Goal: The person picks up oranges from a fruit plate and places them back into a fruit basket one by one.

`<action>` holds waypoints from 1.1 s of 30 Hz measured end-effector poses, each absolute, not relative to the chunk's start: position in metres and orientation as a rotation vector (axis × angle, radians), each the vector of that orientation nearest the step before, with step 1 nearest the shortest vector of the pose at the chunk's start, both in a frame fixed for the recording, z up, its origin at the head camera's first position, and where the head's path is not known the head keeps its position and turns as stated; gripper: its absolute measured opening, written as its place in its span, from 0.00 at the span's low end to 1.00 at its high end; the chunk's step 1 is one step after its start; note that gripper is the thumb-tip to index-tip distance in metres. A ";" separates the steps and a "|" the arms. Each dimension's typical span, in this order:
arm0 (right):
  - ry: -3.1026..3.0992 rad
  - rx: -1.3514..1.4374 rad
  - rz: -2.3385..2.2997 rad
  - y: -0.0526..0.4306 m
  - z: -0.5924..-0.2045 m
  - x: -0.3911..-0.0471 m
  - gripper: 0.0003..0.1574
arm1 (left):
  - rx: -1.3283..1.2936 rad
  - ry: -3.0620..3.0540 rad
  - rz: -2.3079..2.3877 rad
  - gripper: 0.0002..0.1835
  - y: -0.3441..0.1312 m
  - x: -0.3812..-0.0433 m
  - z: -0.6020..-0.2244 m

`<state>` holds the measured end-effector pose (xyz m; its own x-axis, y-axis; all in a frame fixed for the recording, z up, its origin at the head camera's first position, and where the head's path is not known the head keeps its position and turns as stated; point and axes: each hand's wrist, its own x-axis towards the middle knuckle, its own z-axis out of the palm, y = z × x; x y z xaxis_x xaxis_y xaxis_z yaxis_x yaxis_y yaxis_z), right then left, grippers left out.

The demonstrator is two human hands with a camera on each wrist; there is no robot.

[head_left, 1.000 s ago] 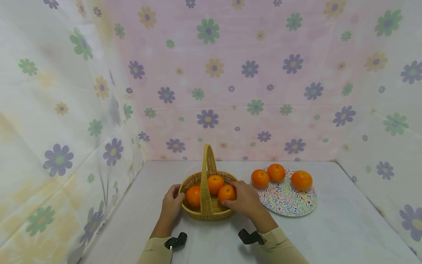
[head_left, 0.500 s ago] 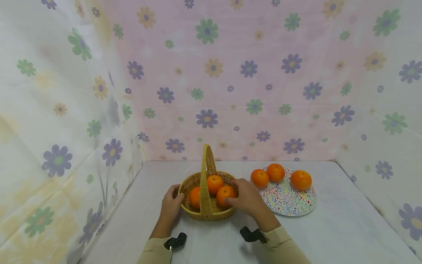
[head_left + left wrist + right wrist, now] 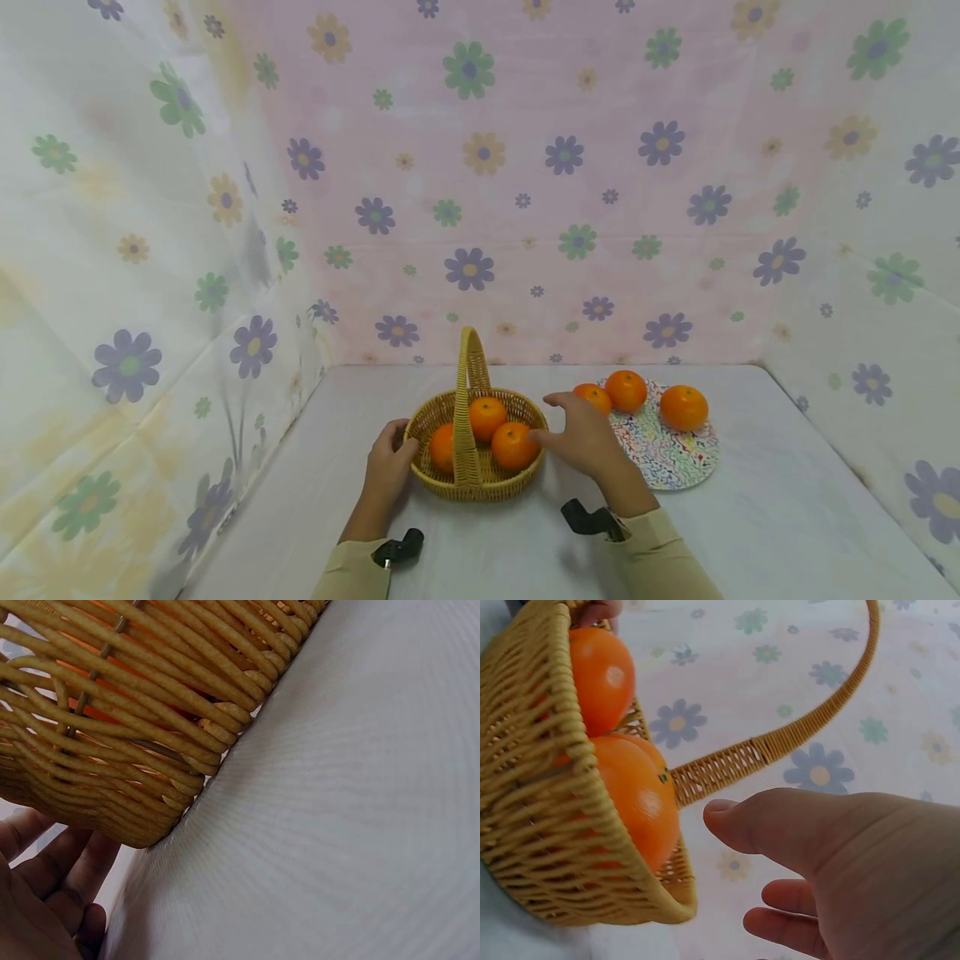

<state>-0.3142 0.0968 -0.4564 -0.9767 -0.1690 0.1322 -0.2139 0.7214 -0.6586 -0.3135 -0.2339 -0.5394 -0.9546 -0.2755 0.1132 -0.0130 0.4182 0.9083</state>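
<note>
A yellow wicker basket (image 3: 487,493) with a tall arched handle stands upright on the table. Inside lie three oranges: one at the left (image 3: 442,448), one at the back (image 3: 487,417) and one at the right (image 3: 514,447), part of them behind the handle. My left hand (image 3: 387,463) holds the basket's left rim; in the left wrist view its fingers (image 3: 88,866) lie against the outer wicker. At the right rim, my right hand (image 3: 589,437) is spread and holds nothing. The right wrist view shows its thumb (image 3: 742,821) apart from the right-hand orange.
A round plate (image 3: 667,467) with a multicoloured speckled pattern lies to the right, bearing three oranges; my right hand partly covers the nearest orange (image 3: 594,397). Flowered cloth walls (image 3: 525,242) enclose the white table (image 3: 780,517) at the back and sides.
My right hand has let go of the right-hand orange and drawn back to the right, out of the basket. The left orange has shifted slightly rightward. My left hand stays on the rim.
</note>
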 end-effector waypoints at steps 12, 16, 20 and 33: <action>-2.820 0.202 1.108 0.128 -0.451 -0.322 0.41 | 0.247 -2.426 -1.557 0.25 -0.234 -0.313 -0.539; -2.830 0.153 1.146 0.141 -0.453 -0.326 0.43 | 0.248 -2.429 -1.561 0.25 -0.233 -0.312 -0.537; -2.823 0.108 1.199 0.155 -0.452 -0.329 0.44 | 0.245 -2.431 -1.562 0.25 -0.233 -0.312 -0.537; -2.628 -0.164 1.336 0.192 -0.452 -0.331 0.39 | 0.227 -2.422 -1.563 0.24 -0.235 -0.313 -0.541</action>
<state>-0.3314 0.1917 -0.4518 -0.9761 0.1832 0.1172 0.0133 0.5882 -0.8086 -0.3133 -0.2347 -0.5407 -0.9568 -0.2629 0.1238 0.0044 0.4127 0.9109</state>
